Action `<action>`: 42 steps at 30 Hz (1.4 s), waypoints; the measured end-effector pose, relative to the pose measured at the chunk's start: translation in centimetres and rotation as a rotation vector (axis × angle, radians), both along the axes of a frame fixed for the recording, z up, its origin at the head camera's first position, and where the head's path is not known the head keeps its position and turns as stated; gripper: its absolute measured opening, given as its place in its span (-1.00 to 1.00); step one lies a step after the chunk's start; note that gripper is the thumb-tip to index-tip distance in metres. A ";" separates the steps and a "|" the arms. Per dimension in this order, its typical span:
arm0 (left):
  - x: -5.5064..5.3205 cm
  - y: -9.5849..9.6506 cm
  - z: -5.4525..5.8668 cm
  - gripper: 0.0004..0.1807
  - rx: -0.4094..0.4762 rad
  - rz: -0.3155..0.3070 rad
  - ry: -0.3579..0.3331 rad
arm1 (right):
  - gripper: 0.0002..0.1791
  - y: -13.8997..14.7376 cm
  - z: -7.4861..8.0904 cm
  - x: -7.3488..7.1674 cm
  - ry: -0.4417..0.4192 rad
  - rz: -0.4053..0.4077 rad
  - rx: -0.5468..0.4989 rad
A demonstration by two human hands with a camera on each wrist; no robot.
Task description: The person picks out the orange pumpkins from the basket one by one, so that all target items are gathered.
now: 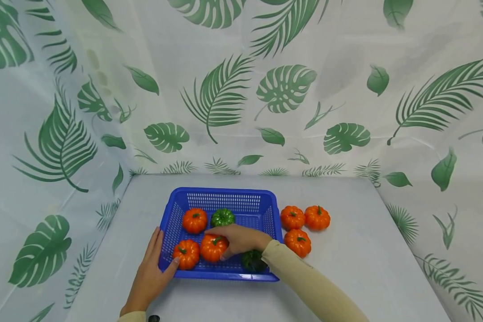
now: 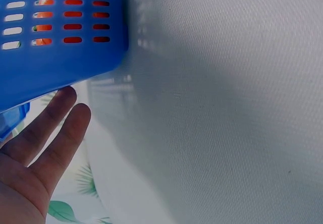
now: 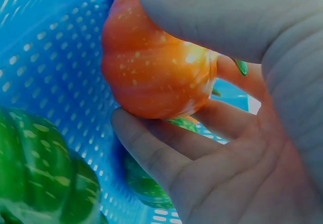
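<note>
A blue plastic basket [image 1: 221, 276] holds small orange and green pumpkins. My right hand [image 1: 241, 239] grips an orange pumpkin [image 1: 212, 248] inside it, thumb on one side and fingers around the other, as the right wrist view shows. Left of that pumpkin sits another orange pumpkin [image 1: 186, 255], with one more orange pumpkin [image 1: 194, 220] behind. A green pumpkin [image 1: 223, 217] stands at the middle, and a dark green pumpkin [image 1: 252, 261] is partly hidden under my right wrist. At the basket's front left corner, my left hand [image 1: 149, 275] touches the rim with straight fingers along the outside.
Right of the basket, on the pale table [image 1: 346, 268], lie three orange pumpkins: one against the rim [image 1: 292, 218], one beside it [image 1: 317, 218] and one nearer the front [image 1: 298, 243]. Leaf-patterned sheeting [image 1: 241, 103] encloses the table's back and sides.
</note>
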State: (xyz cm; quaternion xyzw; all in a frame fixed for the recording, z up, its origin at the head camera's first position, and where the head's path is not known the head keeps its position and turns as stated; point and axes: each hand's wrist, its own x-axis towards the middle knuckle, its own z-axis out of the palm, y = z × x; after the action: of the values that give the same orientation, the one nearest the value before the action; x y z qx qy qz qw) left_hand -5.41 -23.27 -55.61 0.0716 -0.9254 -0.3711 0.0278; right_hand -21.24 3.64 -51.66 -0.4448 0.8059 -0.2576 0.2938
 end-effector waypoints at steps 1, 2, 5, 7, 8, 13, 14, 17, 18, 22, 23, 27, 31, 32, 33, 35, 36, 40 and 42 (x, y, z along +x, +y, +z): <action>0.0 0.0 0.0 0.05 0.000 0.000 0.000 | -0.12 0.1 0.2 0.0 -0.003 -0.011 -0.003; 0.0 0.0 0.0 0.05 0.002 0.000 0.000 | -0.11 0.1 0.3 0.0 -0.008 -0.021 -0.008; -0.1 0.0 0.0 0.05 0.005 0.001 -0.005 | -0.11 0.3 0.7 -0.1 -0.015 -0.044 -0.027; -0.1 0.0 0.0 0.05 0.006 0.002 -0.006 | -0.11 0.4 0.8 -0.2 -0.013 -0.052 -0.044; -0.1 0.0 0.0 0.05 0.006 0.002 -0.008 | -0.11 0.5 0.9 -0.2 -0.013 -0.054 -0.054; -0.2 -0.1 0.1 0.06 0.008 0.001 -0.012 | -0.11 0.9 1.1 -0.2 0.007 -0.077 -0.089; -0.2 -0.1 0.1 0.06 0.008 0.000 -0.011 | -0.10 1.0 1.1 -0.2 0.007 -0.081 -0.098; -0.1 -0.1 0.0 0.06 0.008 0.000 -0.007 | -0.10 1.3 1.2 -0.1 0.009 -0.094 -0.120; -0.1 -0.1 0.0 0.06 0.009 0.001 -0.007 | -0.10 1.4 1.3 0.0 0.009 -0.095 -0.128; 0.0 0.0 0.1 0.06 0.008 0.007 -0.019 | -0.10 1.7 1.5 0.1 0.008 -0.111 -0.153; 0.0 0.1 0.2 0.06 0.008 0.009 -0.023 | -0.11 1.8 1.6 0.2 0.009 -0.118 -0.157; 0.0 0.2 0.3 0.06 0.000 0.019 -0.036 | -0.12 2.2 1.9 0.3 -0.001 -0.143 -0.192; 0.0 0.2 0.3 0.07 -0.003 0.024 -0.045 | -0.14 2.7 2.2 0.4 -0.001 -0.154 -0.225; 0.0 0.2 0.3 0.07 -0.003 0.023 -0.042 | -0.14 2.8 2.2 0.5 0.004 -0.159 -0.229; 0.0 0.2 0.2 0.07 -0.002 0.022 -0.038 | -0.15 2.9 2.2 0.5 0.013 -0.165 -0.229; 0.0 0.2 0.1 0.06 -0.004 0.018 -0.026 | -0.15 3.2 2.2 0.5 0.016 -0.183 -0.236; 0.0 0.2 0.1 0.06 -0.004 0.016 -0.018 | -0.15 3.4 2.2 0.6 0.019 -0.193 -0.234; 0.0 0.2 -0.1 0.05 -0.006 0.014 -0.008 | -0.15 3.9 2.4 0.8 0.005 -0.229 -0.254; 0.0 0.2 0.0 0.06 -0.004 0.015 -0.014 | -0.15 4.2 2.5 0.8 0.007 -0.242 -0.267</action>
State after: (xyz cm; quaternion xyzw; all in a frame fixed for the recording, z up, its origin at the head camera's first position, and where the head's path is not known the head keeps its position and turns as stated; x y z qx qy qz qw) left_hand -5.44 -23.05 -55.65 0.0811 -0.9257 -0.3687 0.0245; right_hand -20.40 7.89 -49.19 -0.3808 0.8131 -0.3943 0.1960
